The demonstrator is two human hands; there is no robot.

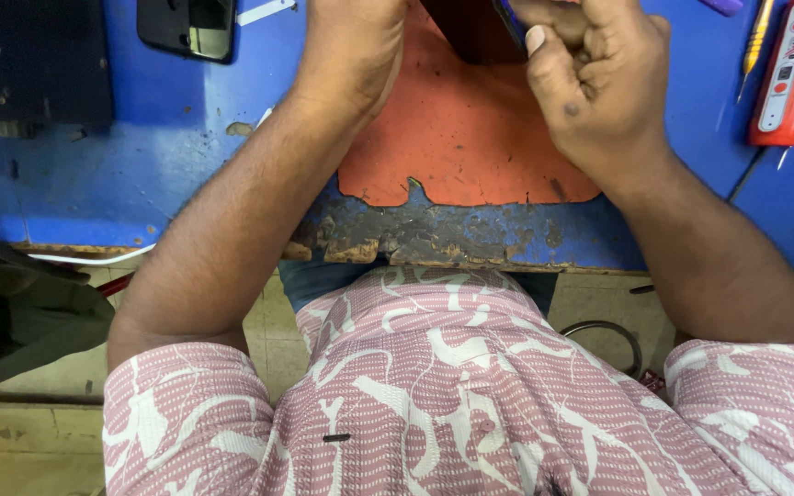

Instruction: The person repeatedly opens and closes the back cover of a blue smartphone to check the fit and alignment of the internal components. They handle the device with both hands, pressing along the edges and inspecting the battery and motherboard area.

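My left hand [351, 50] and my right hand [599, 78] are raised together at the top of the view, over an orange mat [470, 147]. Between them is a dark flat device [475, 32], mostly cut off by the top edge. My right hand's fingers are curled and pinch its right edge, thumb pressed against it. My left hand covers its left side; its fingers are hidden. The mat lies on a worn blue bench [140, 174].
A black phone [187, 28] lies at the top left of the bench. A red handheld tool [790, 73] and a yellow screwdriver [757, 37] lie at the top right. The bench's front edge [434, 243] is chipped. A dark bag [20, 321] sits low left.
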